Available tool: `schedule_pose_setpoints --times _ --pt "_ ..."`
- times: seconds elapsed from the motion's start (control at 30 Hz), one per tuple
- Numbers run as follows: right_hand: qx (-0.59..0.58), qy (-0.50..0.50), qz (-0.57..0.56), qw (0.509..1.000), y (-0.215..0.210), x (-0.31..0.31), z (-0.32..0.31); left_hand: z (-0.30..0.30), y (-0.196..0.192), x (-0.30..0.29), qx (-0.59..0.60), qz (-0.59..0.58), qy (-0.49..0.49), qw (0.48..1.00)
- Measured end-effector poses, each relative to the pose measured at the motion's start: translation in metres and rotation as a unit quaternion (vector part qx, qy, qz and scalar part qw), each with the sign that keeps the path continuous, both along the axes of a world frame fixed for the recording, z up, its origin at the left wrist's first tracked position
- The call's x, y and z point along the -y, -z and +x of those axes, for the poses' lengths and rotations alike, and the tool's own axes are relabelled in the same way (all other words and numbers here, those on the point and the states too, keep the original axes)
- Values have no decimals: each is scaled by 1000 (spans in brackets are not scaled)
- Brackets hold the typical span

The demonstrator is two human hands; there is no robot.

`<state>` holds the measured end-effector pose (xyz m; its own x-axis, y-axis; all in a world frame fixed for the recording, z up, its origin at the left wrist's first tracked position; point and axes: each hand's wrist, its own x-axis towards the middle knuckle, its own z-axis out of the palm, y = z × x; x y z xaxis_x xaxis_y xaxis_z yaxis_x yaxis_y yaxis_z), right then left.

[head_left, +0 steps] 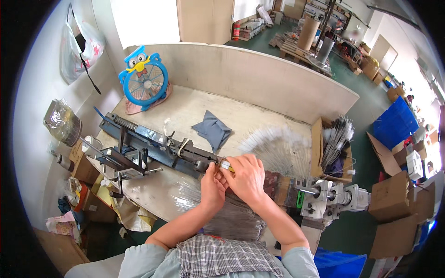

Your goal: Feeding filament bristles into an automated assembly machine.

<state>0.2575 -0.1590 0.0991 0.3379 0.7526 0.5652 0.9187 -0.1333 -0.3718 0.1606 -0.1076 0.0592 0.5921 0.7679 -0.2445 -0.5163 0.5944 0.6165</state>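
My left hand (213,189) and my right hand (246,178) meet at the near end of a long dark metal bench fixture (160,144). My right fingers close round a small white-and-yellow piece (225,165), largely covered by them. The left thumb and fingertips are pinched together right beside it; what they hold, if anything, is hidden. A fan of thin wires with fluffy white ends (273,144) lies on the bench beyond my right hand. Under my forearms is a dense bundle of thin wires (234,220).
Right of my hands, a metal clamp-and-shaft unit (331,197) sits at the bench end. A cardboard box (317,148) holds more wires. A grey cloth (213,129) and a blue cartoon fan (146,83) stand farther back, before a low partition (232,69). A lever frame (121,162) juts out left.
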Motion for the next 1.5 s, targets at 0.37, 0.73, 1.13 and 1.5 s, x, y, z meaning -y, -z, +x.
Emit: schedule_pose_setpoints --times 0.37,0.73,1.13,1.5 --pt "41 -53 75 995 6 9 15 5 3 -1 -34 -8 -23 999" --pt "16 -68 42 997 -1 9 9 3 8 1 -13 -6 -10 1000" --pt "-32 -69 25 997 0 0 6 2 5 -1 19 -32 30 999" --pt "11 -29 37 999 4 4 0 1 -2 1 29 -66 11 997"
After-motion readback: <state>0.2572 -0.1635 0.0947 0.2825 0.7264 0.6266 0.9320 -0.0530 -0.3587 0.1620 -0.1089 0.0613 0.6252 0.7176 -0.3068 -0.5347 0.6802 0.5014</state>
